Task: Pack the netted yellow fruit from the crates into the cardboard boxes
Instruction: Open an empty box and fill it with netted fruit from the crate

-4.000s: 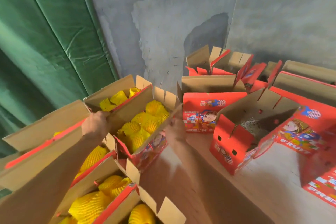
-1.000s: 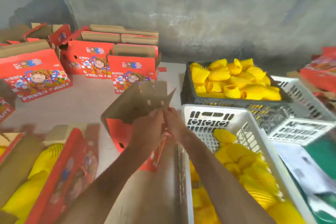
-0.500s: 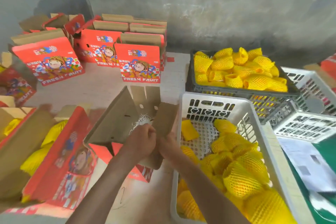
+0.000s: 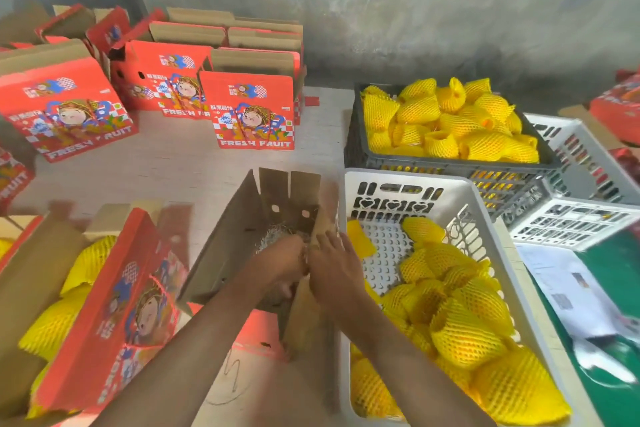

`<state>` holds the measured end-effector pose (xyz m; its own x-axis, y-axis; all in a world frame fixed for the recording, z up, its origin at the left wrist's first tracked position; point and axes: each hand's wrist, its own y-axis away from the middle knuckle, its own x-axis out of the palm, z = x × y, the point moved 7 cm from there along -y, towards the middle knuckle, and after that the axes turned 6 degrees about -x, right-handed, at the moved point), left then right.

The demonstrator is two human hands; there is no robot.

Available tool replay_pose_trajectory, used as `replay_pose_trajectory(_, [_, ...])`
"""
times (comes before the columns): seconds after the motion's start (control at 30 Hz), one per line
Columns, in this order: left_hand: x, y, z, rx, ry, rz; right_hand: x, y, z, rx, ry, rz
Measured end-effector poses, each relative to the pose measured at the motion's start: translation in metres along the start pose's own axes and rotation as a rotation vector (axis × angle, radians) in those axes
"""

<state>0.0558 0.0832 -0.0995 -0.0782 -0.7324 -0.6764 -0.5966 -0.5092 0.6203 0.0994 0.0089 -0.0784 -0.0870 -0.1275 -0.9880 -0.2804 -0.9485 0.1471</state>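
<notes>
Since half a second ago my left hand (image 4: 280, 263) has gone deeper into the open cardboard box (image 4: 242, 246) at 6 o'clock, over its straw; its fingers are hidden. My right hand (image 4: 334, 270) pinches the box's right flap. At 4 o'clock the white crate (image 4: 398, 194) holds netted yellow fruit (image 4: 460, 319); the grey crate (image 4: 360, 146) at 2 o'clock is full.

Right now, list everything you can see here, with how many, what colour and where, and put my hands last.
open box: one, brown inside, centre, shredded paper inside
white crate: one, right, part full of netted yellow fruit
grey crate: one, behind it, heaped with fruit
empty white crate: one, far right
red boxes: several, by the wall
filled boxes: at least one, red, left
left hand: in the open box
right hand: on its right wall
</notes>
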Motion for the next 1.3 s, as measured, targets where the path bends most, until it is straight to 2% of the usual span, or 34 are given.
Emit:
replay_pose_trajectory(0.07, [0.019, 0.006, -0.019, 0.062, 0.064, -0.008, -0.021, 0.006, -0.024, 0.038, -0.064, -0.137])
replay_pose_trajectory(0.13, [0.039, 0.009, -0.031, 0.126, 0.086, -0.010, -0.030, 0.014, -0.053, 0.130, -0.129, -0.180])
replay_pose_trajectory(0.2, [0.046, 0.012, -0.032, 0.094, 0.096, -0.044, -0.025, 0.028, -0.087, 0.268, -0.180, -0.102])
replay_pose_trajectory(0.3, [0.049, 0.021, -0.028, 0.013, 0.166, -0.066, -0.004, 0.057, -0.136, 0.464, -0.228, 0.111])
replay_pose_trajectory(0.37, [0.047, 0.030, -0.036, 0.015, 0.198, -0.179, 0.006, 0.078, -0.162, 0.528, -0.164, 0.203])
replay_pose_trajectory(0.43, [0.046, 0.040, -0.058, 0.065, 0.174, -0.382, 0.011, 0.090, -0.182, 0.556, -0.075, 0.235])
replay_pose_trajectory(0.5, [0.048, 0.049, -0.092, 0.185, 0.134, -0.621, 0.018, 0.093, -0.203, 0.546, -0.012, 0.248])
replay_pose_trajectory(0.57, [0.062, 0.052, -0.132, 0.351, 0.098, -0.715, 0.025, 0.091, -0.223, 0.532, -0.025, 0.249])
replay_pose_trajectory(0.63, [0.089, 0.037, -0.163, 0.438, 0.135, -0.561, 0.031, 0.083, -0.243, 0.515, -0.069, 0.233])
replay_pose_trajectory(0.77, [0.150, -0.017, -0.183, 0.246, 0.206, -0.063, 0.052, 0.063, -0.267, 0.443, -0.069, 0.276])
replay_pose_trajectory(0.83, [0.170, -0.038, -0.186, 0.173, 0.264, 0.068, 0.066, 0.057, -0.274, 0.412, 0.023, 0.312])
replay_pose_trajectory(0.93, [0.173, -0.059, -0.186, 0.045, 0.256, 0.113, 0.077, 0.053, -0.280, 0.390, 0.133, 0.275])
replay_pose_trajectory(1.0, [0.172, -0.070, -0.190, 0.046, 0.210, 0.176, 0.082, 0.054, -0.285, 0.412, 0.056, 0.202])
replay_pose_trajectory(1.1, [0.178, -0.083, -0.194, 0.045, 0.148, 0.246, 0.084, 0.058, -0.294, 0.483, -0.213, 0.027])
replay_pose_trajectory(1.23, [0.188, -0.092, -0.196, 0.039, 0.221, 0.217, 0.073, 0.059, -0.304, 0.594, -0.658, -0.271])
replay_pose_trajectory(1.3, [0.187, -0.090, -0.196, 0.047, 0.237, 0.212, 0.071, 0.058, -0.310, 0.660, -0.839, -0.360])
